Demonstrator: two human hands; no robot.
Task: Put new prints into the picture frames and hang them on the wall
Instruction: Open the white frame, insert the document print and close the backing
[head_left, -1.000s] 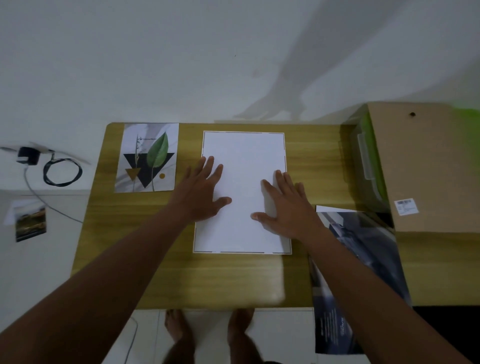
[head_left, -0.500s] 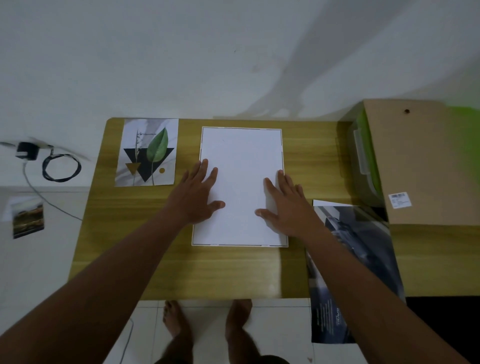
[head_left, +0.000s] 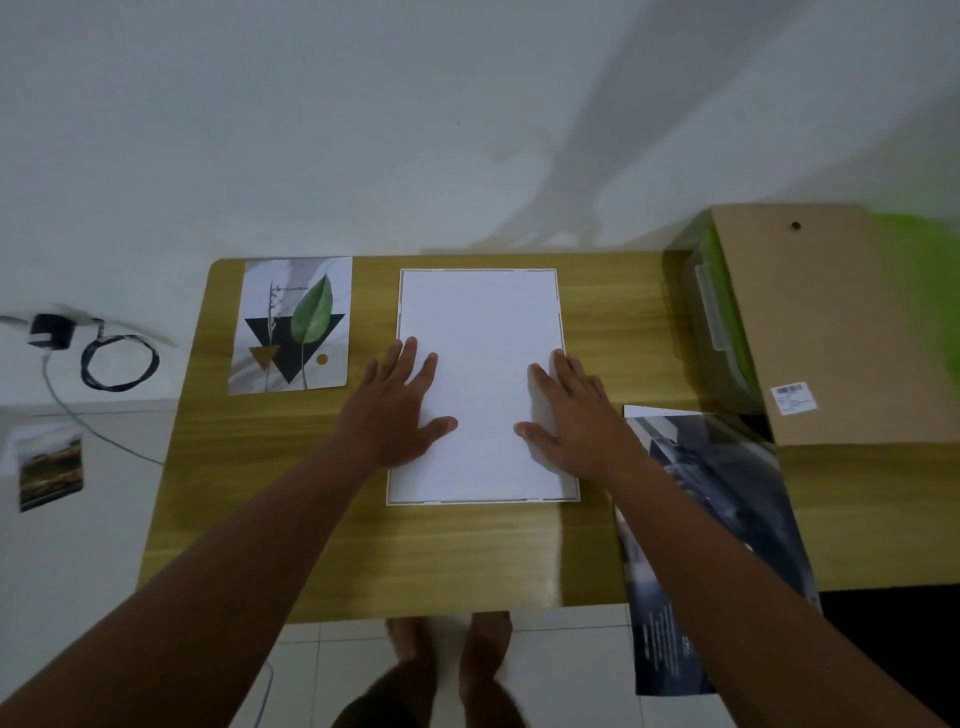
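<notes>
A white sheet (head_left: 480, 332) lies face down inside a thin white picture frame (head_left: 560, 312) on the wooden table (head_left: 363, 561). My left hand (head_left: 395, 405) rests flat on the sheet's left edge with fingers spread. My right hand (head_left: 576, 415) presses flat on the right edge, fingers apart. A leaf print (head_left: 291, 325) with dark triangles lies at the table's back left. A dark bluish print (head_left: 711, 519) hangs over the table's right front edge, partly under my right forearm.
A brown cardboard backing board (head_left: 831, 322) leans over a green-lidded plastic box (head_left: 722, 322) at the back right. On the floor to the left lie a black charger with coiled cable (head_left: 109, 358) and a small landscape photo (head_left: 49, 467). The white wall rises behind the table.
My hands stay flat on the sheet, having shifted only slightly. The sheet now sits squarer within the frame, and the camera view has drifted a little.
</notes>
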